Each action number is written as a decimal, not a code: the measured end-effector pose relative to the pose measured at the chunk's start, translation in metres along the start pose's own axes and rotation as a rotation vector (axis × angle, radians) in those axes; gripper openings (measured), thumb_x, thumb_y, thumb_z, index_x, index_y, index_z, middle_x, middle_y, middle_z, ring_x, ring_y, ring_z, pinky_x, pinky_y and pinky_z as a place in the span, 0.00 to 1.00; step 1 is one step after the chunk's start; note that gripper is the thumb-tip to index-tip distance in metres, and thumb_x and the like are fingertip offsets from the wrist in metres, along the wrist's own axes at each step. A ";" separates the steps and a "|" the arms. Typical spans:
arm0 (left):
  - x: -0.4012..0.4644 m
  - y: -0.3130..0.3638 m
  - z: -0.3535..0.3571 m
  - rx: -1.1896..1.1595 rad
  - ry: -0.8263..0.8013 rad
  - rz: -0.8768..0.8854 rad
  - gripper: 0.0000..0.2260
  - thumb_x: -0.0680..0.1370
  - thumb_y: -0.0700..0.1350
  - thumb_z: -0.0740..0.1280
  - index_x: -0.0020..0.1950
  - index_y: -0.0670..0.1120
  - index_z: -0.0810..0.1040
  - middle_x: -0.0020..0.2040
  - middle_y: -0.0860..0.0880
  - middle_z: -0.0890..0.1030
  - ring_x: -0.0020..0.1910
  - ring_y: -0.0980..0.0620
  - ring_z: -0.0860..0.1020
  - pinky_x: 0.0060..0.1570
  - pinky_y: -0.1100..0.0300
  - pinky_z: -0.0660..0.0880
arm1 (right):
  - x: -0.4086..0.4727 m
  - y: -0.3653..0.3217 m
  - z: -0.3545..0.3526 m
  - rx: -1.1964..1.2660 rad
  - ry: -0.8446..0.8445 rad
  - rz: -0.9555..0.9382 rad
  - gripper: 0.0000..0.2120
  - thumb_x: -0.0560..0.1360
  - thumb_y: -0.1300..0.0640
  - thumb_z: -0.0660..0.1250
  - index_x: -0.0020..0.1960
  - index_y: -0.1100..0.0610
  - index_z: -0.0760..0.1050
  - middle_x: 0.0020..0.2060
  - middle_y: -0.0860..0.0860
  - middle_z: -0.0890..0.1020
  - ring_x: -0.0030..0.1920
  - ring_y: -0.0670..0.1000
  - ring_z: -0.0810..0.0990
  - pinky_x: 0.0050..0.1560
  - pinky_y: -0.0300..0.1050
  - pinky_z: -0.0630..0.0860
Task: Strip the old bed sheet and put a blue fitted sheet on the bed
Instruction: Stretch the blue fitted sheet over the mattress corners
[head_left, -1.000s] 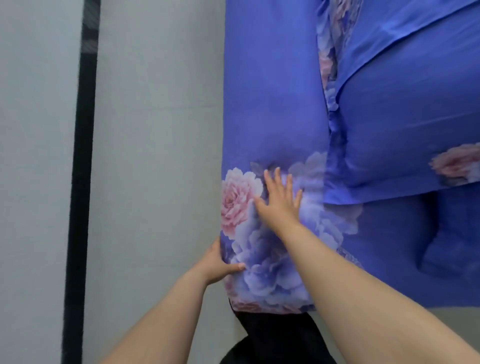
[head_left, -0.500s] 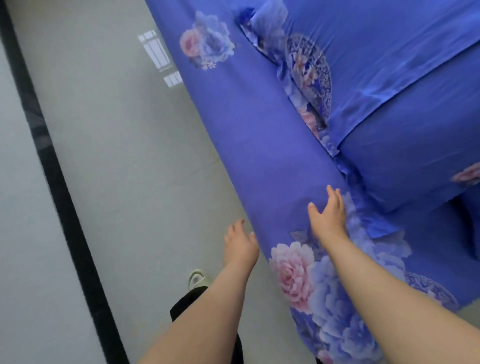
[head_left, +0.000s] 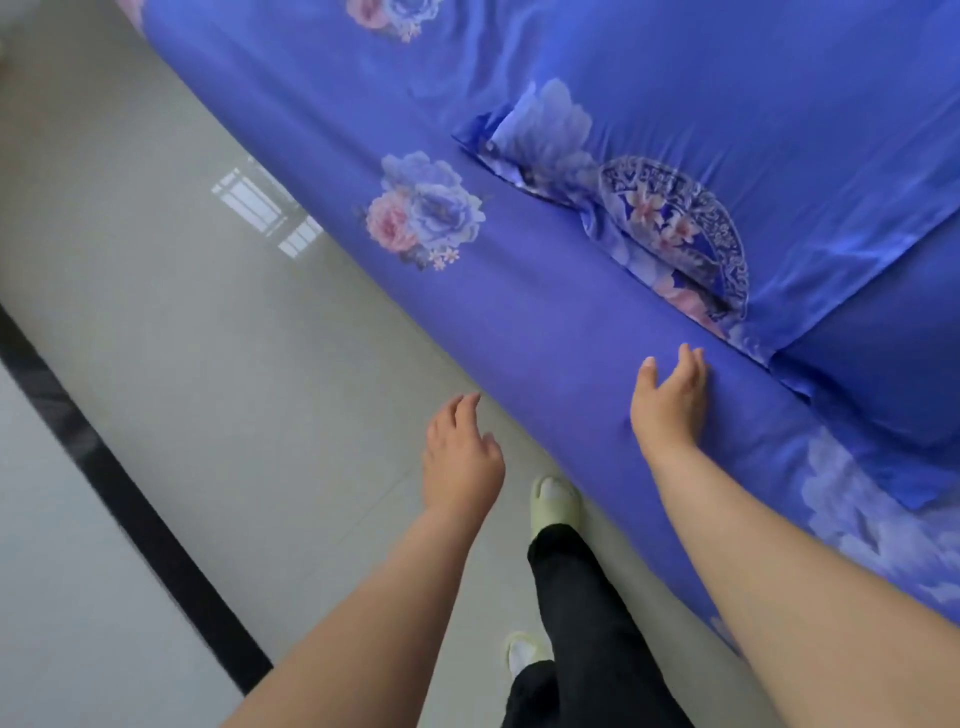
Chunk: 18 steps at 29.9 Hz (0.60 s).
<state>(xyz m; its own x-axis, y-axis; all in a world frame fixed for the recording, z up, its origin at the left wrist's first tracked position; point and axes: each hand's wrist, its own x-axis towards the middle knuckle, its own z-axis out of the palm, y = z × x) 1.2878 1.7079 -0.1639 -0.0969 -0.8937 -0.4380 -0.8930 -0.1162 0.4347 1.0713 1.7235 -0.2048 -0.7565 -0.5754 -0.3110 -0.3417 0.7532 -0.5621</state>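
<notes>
Pale glossy floor (head_left: 171, 332) on the left, black band (head_left: 130, 514) running diagonally across it, window reflection (head_left: 267, 221) showing near the bed. Bed (head_left: 519, 322) filling upper right, running diagonally. Blue fitted sheet (head_left: 545, 332) stretched over mattress top and down the near side; fabric smooth and taut on the side face, slight ripples up top. Print: pink-and-lavender peony cluster (head_left: 423, 210) on the side near the edge, another cluster at the top edge of frame, large pale blooms at lower right. Matching blue bedding (head_left: 779, 130) piled on top, folded flap exposing a round blue-and-white medallion motif (head_left: 675, 223); darker blue bulk (head_left: 883, 379) at right, cannot tell pillow or duvet.

Right hand (head_left: 670, 400) flat on the sheet at the upper edge of the mattress side, fingers (head_left: 688, 358) straight and close together, thumb spread, gripping nothing. Left hand (head_left: 460, 457) hovering over the floor just beside the bed, clear of the fabric, fingers loosely curled and slightly apart, holding nothing.

Below: black trouser legs (head_left: 582, 623), pale green slippers (head_left: 553, 501) on the floor just beside the bed side.
</notes>
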 end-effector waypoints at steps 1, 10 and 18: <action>0.019 0.004 -0.007 0.030 0.002 0.051 0.24 0.78 0.42 0.60 0.74 0.47 0.62 0.73 0.48 0.63 0.72 0.48 0.60 0.71 0.56 0.58 | 0.021 -0.012 0.005 -0.045 0.014 0.156 0.29 0.80 0.48 0.56 0.76 0.62 0.55 0.76 0.58 0.55 0.76 0.57 0.51 0.75 0.53 0.49; 0.205 0.012 -0.074 0.306 -0.125 0.263 0.29 0.73 0.45 0.49 0.73 0.43 0.66 0.73 0.44 0.67 0.72 0.43 0.66 0.68 0.46 0.66 | 0.061 -0.188 0.128 -0.424 -0.646 -0.289 0.36 0.78 0.37 0.53 0.77 0.45 0.36 0.75 0.44 0.34 0.76 0.52 0.34 0.72 0.58 0.35; 0.351 -0.002 -0.133 0.693 -0.385 0.691 0.25 0.76 0.56 0.56 0.74 0.57 0.63 0.75 0.50 0.65 0.72 0.44 0.66 0.66 0.42 0.65 | 0.065 -0.233 0.184 -0.195 0.028 0.247 0.29 0.73 0.50 0.63 0.70 0.63 0.67 0.71 0.61 0.67 0.71 0.61 0.66 0.68 0.65 0.59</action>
<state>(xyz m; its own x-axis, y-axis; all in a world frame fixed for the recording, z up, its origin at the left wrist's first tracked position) 1.3137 1.3372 -0.2138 -0.7059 -0.4590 -0.5395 -0.6345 0.7483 0.1935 1.2042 1.4517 -0.2345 -0.8439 -0.3609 -0.3970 -0.2447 0.9174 -0.3137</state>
